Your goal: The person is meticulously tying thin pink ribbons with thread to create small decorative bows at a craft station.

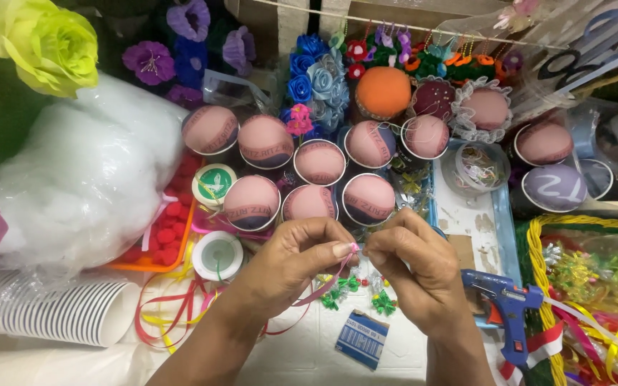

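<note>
Both the left hand (291, 261) and right hand (413, 264) pinch a pink ribbon (327, 284) in a narrow grip near the counter's (302, 357) middle, its bow unfinished, while stuffed cups (309, 204) wait beyond.

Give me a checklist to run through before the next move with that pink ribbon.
1. Pink ribbon pinched by both hands: ok; left hand and right hand meet at its top end.
2. Ribbon tail hangs free: ok.
3. Ribbon shape at the fingertips: cannot tell, hidden.
4. Blue glue gun close to the right hand: ok.
5. Glue gun hot: cannot tell.
6. Green bows lie below the hands: ok.
</note>
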